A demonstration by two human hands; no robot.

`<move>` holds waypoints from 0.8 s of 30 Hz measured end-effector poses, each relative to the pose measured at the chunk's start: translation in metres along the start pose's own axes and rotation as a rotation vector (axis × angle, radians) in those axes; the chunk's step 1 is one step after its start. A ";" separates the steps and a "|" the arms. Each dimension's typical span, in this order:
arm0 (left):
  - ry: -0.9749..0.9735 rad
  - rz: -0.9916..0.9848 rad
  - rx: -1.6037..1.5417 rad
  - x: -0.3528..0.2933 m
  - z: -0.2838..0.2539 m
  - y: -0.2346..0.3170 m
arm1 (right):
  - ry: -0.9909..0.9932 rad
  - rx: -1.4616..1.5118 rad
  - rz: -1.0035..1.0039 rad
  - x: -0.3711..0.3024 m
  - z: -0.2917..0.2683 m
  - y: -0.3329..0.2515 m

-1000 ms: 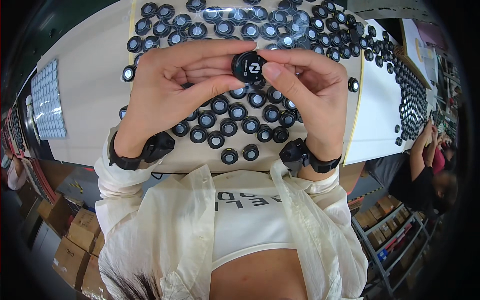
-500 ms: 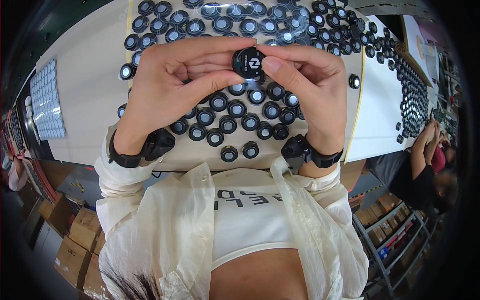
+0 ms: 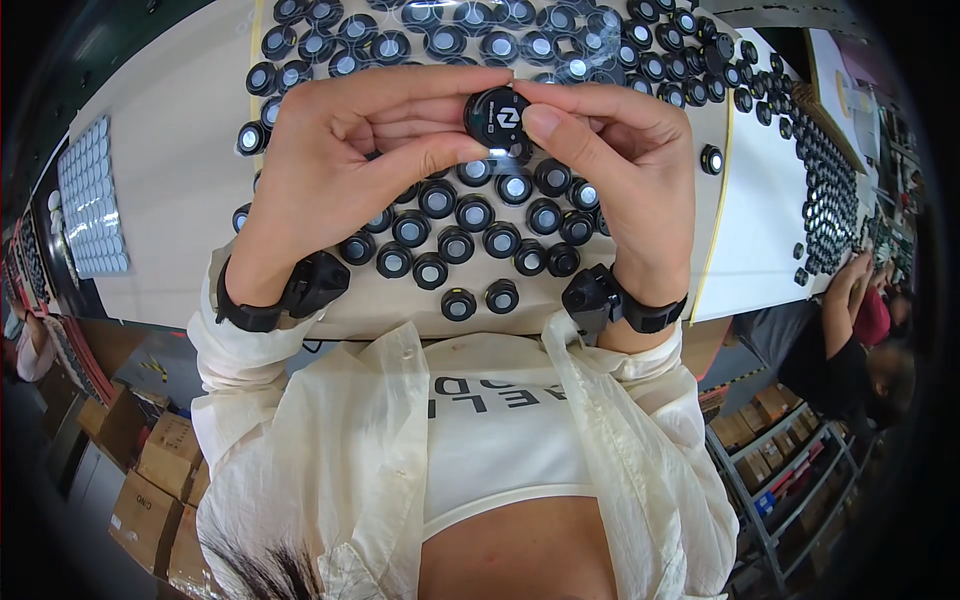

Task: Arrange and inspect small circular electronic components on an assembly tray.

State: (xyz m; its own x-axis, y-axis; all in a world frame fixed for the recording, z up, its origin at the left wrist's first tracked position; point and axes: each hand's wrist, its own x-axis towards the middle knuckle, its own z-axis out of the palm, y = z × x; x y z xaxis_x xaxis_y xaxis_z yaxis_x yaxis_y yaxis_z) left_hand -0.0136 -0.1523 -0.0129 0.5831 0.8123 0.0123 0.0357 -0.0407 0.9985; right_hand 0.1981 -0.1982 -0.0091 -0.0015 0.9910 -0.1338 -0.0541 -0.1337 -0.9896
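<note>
Between my two hands, above the table, is a small round black disc-shaped part (image 3: 494, 120) with a white mark on its face. The fingertips of my left hand (image 3: 350, 150) pinch its left edge. On its right edge sit the thumb and forefinger of my right hand (image 3: 620, 150), the thumb pressing near the white mark. What lies behind the disc is partly hidden. Below and beyond my hands, many round black parts with silvery centres (image 3: 455, 245) lie on the beige tabletop (image 3: 180, 200).
A clear plastic sheet (image 3: 420, 18) covers parts at the far side. Pale round stickers on a sheet (image 3: 93, 200) lie at left. More black parts (image 3: 830, 210) crowd a white surface at right, near another person's hands (image 3: 858, 270). Cardboard boxes (image 3: 150, 510) stand lower left.
Both hands stay in nearly the same place. The black disc has turned or tilted very slightly between my fingers; the hold on it is unchanged.
</note>
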 end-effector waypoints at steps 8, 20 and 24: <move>0.012 0.015 -0.057 0.000 0.001 -0.004 | -0.005 0.085 -0.003 0.000 0.001 0.000; 0.063 0.027 0.045 -0.001 0.007 -0.001 | 0.065 -0.097 -0.235 0.000 0.008 0.008; 0.065 0.027 0.086 -0.002 0.006 -0.002 | 0.112 -0.225 -0.301 -0.001 0.013 0.006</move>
State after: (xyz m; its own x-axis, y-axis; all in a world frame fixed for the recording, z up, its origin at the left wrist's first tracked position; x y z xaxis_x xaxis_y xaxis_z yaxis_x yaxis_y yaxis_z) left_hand -0.0098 -0.1571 -0.0156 0.5310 0.8461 0.0455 0.0920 -0.1109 0.9896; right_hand 0.1847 -0.2000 -0.0145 0.0910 0.9810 0.1715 0.1848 0.1526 -0.9709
